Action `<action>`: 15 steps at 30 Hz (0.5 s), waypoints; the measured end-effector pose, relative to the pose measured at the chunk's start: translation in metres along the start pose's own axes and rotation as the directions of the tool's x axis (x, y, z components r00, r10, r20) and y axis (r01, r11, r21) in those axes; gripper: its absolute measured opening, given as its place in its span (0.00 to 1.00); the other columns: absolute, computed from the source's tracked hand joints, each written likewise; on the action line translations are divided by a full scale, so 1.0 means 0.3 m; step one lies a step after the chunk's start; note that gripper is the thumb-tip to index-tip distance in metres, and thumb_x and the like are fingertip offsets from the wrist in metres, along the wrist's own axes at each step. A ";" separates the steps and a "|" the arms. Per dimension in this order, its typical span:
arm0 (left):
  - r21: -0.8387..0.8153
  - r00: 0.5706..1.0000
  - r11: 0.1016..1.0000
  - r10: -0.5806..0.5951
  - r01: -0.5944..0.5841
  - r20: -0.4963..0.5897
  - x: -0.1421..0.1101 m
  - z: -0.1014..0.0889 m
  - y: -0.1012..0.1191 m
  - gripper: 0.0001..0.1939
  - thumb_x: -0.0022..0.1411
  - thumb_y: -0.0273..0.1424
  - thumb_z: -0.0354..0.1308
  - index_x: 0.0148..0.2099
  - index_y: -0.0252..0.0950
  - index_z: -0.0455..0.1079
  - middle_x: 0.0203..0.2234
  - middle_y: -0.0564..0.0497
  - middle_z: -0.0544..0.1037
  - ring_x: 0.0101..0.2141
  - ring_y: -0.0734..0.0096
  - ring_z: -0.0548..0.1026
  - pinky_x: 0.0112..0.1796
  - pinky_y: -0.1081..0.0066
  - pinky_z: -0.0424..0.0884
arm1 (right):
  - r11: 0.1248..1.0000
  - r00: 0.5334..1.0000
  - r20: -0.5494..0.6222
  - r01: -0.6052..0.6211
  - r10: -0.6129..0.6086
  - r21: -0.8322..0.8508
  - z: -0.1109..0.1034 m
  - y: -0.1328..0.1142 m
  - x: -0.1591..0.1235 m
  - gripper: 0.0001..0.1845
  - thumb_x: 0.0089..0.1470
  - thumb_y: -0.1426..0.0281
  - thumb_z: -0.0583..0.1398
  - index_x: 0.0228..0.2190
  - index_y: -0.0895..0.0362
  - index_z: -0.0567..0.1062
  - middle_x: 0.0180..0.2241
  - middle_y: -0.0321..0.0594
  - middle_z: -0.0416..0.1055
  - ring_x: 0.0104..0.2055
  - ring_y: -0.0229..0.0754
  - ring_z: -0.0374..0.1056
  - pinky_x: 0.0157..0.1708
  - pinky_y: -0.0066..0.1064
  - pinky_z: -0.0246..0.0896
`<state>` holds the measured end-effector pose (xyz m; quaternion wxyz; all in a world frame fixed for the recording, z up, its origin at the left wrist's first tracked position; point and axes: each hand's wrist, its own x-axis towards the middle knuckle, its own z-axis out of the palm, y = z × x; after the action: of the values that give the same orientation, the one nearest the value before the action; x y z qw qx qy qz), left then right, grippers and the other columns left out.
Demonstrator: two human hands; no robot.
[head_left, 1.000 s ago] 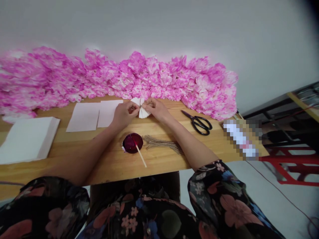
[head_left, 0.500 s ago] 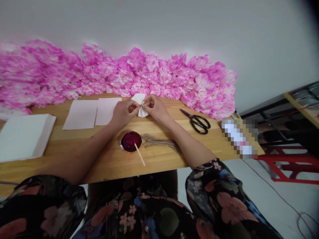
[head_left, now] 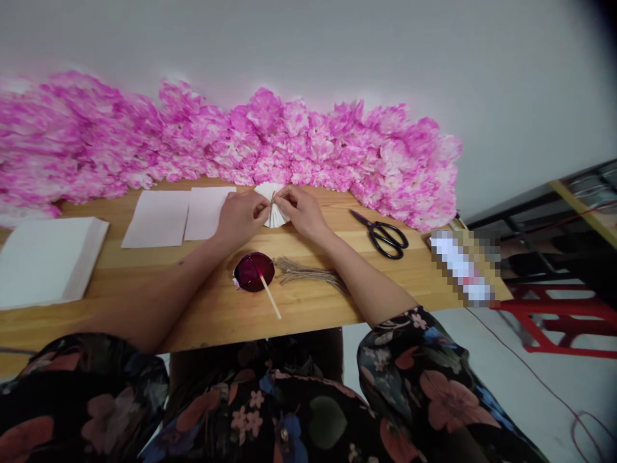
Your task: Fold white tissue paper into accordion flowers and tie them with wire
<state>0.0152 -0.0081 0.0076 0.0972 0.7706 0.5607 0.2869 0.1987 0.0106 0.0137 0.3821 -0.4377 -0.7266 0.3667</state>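
Note:
A white pleated paper, pinched narrow at the middle and fanned out at both ends, is between my hands above the table. My left hand is closed on the left side of its middle. From the right, my right hand pinches a thin brown strand of twine at the same spot; the fingers hide most of the strand. Below my hands, a bowl of dark red liquid has a pale stick leaning out of it. Beside the bowl lies a bundle of brown twine strands, partly behind my right forearm.
Pink and white paper flowers are heaped along the wall. Black-handled scissors lie to the right. On the left are two pale sheets and a thick white paper stack. A red stool stands off the table's right end.
The pleated paper's lower end has spread wider, and my fingers have shifted slightly at its middle. Both hands stay in nearly the same place.

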 end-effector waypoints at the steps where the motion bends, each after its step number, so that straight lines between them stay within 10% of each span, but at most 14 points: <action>1: -0.004 1.000 1.000 0.003 -0.003 0.005 0.000 0.000 0.001 0.07 0.62 0.32 0.57 0.35 0.39 0.76 0.25 0.51 0.80 0.30 0.62 0.75 0.45 0.58 0.67 | 1.000 1.000 -0.012 0.009 -0.009 -0.024 -0.001 -0.002 -0.001 0.06 0.61 0.65 0.60 0.33 0.54 0.72 0.30 0.35 0.72 0.35 0.40 0.67 0.40 0.33 0.60; 15: -0.056 0.997 0.998 0.021 -0.017 0.068 0.009 -0.006 0.011 0.03 0.53 0.29 0.58 0.28 0.39 0.71 0.23 0.51 0.79 0.28 0.62 0.76 0.41 0.60 0.70 | 0.989 0.990 -0.132 -0.060 0.042 -0.138 0.016 -0.002 0.004 0.06 0.61 0.70 0.58 0.30 0.52 0.69 0.32 0.36 0.75 0.37 0.43 0.68 0.41 0.35 0.59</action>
<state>0.0174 -0.0071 0.0116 0.1349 0.7823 0.5415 0.2767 0.1941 0.0106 0.0123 0.3864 -0.5050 -0.7132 0.2950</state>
